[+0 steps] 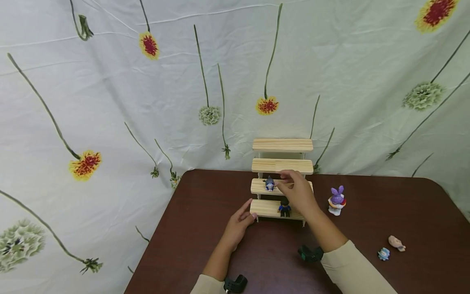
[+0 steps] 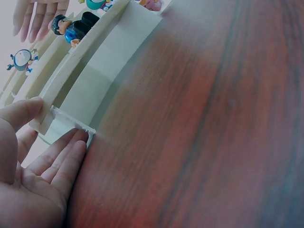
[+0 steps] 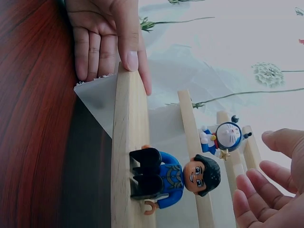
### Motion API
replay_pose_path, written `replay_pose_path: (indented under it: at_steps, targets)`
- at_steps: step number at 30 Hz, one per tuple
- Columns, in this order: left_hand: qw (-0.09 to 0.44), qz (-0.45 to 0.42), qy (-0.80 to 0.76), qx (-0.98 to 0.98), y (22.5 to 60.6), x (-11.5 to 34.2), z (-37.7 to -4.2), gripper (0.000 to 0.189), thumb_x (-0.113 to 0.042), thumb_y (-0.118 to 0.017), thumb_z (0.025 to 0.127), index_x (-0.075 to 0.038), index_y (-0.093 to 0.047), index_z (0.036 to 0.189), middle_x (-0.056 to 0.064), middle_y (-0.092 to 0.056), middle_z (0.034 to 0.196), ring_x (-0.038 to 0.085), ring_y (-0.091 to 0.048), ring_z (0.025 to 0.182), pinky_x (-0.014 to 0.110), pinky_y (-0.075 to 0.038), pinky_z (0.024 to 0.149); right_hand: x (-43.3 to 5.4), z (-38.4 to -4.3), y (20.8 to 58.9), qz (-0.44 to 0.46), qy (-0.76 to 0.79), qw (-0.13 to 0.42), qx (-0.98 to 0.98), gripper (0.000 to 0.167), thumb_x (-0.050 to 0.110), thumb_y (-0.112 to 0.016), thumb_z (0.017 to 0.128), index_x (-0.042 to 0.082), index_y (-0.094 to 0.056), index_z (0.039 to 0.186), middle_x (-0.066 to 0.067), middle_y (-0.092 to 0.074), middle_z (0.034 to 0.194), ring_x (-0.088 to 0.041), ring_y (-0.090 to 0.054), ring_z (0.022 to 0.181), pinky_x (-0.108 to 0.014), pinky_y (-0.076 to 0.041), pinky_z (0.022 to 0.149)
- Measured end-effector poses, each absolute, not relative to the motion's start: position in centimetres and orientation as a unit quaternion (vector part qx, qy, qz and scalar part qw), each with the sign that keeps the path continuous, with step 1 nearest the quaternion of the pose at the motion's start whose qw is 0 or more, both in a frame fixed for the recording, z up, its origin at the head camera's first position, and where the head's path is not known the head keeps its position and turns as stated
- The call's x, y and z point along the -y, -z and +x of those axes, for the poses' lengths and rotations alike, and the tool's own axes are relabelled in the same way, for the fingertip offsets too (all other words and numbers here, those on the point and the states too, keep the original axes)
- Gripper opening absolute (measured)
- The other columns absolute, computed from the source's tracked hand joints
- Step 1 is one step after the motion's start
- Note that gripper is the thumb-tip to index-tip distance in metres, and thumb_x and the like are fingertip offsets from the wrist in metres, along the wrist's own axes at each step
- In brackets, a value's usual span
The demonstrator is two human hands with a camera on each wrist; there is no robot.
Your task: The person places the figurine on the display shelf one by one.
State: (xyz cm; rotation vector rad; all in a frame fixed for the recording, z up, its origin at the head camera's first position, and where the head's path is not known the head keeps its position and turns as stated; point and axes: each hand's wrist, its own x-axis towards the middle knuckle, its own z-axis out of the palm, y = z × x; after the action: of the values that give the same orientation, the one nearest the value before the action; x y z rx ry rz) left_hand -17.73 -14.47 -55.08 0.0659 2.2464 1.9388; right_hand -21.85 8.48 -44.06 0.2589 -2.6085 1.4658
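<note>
A wooden tiered display stand (image 1: 282, 145) with several steps stands at the back of the table. My left hand (image 1: 236, 230) grips the left end of its lowest board, thumb (image 3: 128, 47) on the front edge and the other fingers along the end. On that board sits a toy figure with black hair and a blue top (image 3: 171, 178). One step higher stands a blue-and-white cat figure (image 3: 228, 136) with a yellow star. My right hand (image 1: 299, 194) hovers just right of the cat figure, fingers spread and relaxed, holding nothing.
Right of the stand, a figure with purple rabbit ears (image 1: 336, 201) stands on the dark wood table (image 1: 205, 196). Nearer the front right lie a small blue figure (image 1: 383, 254) and a pink one (image 1: 396, 243). Behind hangs a flowered cloth (image 1: 176, 81).
</note>
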Motion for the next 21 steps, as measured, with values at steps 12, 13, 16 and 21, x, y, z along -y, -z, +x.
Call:
replay_pose_path:
  at_steps: [12, 13, 16, 21]
  targets:
    - [0.09, 0.023, -0.656, -0.749, 55.1, 14.4, -17.8, 0.064, -0.037, -0.066, 0.098, -0.031, -0.039, 0.157, 0.011, -0.072, 0.123, 0.025, -0.063, 0.12, 0.048, -0.041, 0.111, -10.4, -21.7, 44.1, 0.07, -0.509, 0.085, 0.854, 0.042, 0.031, -0.067, 0.099, 0.008, -0.06, 0.134, -0.012, -0.06, 0.128, -0.028, -0.062, 0.113, -0.045, -0.051, 0.094]
    - [0.089, 0.023, -0.657, -0.749, 55.1, 14.4, -17.8, 0.064, -0.036, -0.066, 0.098, -0.031, -0.039, 0.157, 0.011, -0.072, 0.123, 0.025, -0.063, 0.12, 0.048, -0.041, 0.111, -10.6, -21.7, 44.2, 0.069, -0.512, 0.086, 0.852, 0.042, 0.031, -0.067, 0.099, 0.008, -0.06, 0.134, -0.012, -0.06, 0.128, -0.028, -0.062, 0.113, -0.045, -0.051, 0.094]
    - [0.09, 0.022, -0.657, -0.748, 55.1, 14.4, -17.8, 0.064, -0.036, -0.066, 0.098, -0.032, -0.039, 0.157, 0.011, -0.072, 0.123, 0.025, -0.063, 0.12, 0.048, -0.041, 0.111, -11.0, -21.6, 44.4, 0.065, -0.513, 0.089, 0.851, 0.042, 0.033, -0.066, 0.1, 0.009, -0.06, 0.134, -0.012, -0.06, 0.129, -0.028, -0.061, 0.114, -0.045, -0.05, 0.095]
    - [0.093, 0.02, -0.656, -0.749, 55.2, 14.5, -17.8, 0.065, -0.038, -0.066, 0.098, -0.032, -0.039, 0.157, 0.011, -0.072, 0.123, 0.026, -0.064, 0.12, 0.05, -0.04, 0.112, -11.7, -21.4, 44.7, 0.052, -0.522, 0.089, 0.847, 0.043, 0.033, -0.065, 0.1, 0.008, -0.06, 0.134, -0.012, -0.06, 0.129, -0.028, -0.061, 0.116, -0.043, -0.05, 0.096]
